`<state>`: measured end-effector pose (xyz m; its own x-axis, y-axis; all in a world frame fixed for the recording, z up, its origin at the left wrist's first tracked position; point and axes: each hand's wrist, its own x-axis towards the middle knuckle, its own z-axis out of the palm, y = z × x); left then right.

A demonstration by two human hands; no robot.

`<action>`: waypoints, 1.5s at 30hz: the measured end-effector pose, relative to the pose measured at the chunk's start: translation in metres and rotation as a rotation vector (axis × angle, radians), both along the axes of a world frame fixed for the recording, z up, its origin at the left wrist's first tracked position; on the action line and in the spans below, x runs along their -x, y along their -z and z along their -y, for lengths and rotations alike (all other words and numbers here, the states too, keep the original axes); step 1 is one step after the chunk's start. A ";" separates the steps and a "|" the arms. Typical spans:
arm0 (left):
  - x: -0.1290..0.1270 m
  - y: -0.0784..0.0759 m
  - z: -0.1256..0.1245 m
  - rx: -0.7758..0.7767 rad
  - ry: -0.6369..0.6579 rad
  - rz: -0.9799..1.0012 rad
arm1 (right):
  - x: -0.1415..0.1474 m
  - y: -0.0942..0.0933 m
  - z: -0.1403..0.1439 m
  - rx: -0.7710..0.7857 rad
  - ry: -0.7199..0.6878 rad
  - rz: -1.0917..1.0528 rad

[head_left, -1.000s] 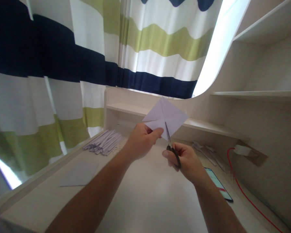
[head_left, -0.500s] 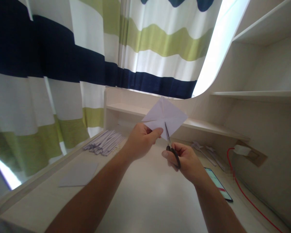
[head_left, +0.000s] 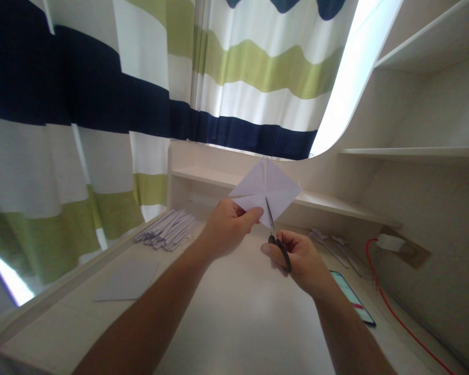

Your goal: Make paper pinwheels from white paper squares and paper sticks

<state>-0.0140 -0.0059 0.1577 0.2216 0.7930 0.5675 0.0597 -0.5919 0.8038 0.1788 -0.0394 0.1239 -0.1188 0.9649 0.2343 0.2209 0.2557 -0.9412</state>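
A white square of paper [head_left: 281, 190] is held up, corner upward, above the desk, with slits running in from its corners. My left hand [head_left: 230, 226] pinches its lower left part between thumb and fingers. Black-handled scissors [head_left: 280, 247] sit in my right hand [head_left: 297, 258], the fingers curled around the handles. Their blades look nearly closed and lie along the paper's lower corner, pointing up toward its middle.
On the white desk [head_left: 234, 323], a bundle of thin paper strips [head_left: 170, 229] lies at the back left, with a stack of paper [head_left: 127, 280] nearer. At right are a phone [head_left: 354, 299], folded paper pieces on sticks [head_left: 330, 245], a white charger [head_left: 391, 242] and its red cable [head_left: 398, 307].
The paper has shifted slightly, and the slit at its top corner now stands wider apart. Both hands and the scissors are almost where they were.
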 end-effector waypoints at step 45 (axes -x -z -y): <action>0.005 0.071 0.029 0.263 0.084 -0.033 | -0.074 0.117 -0.015 0.779 -0.089 0.936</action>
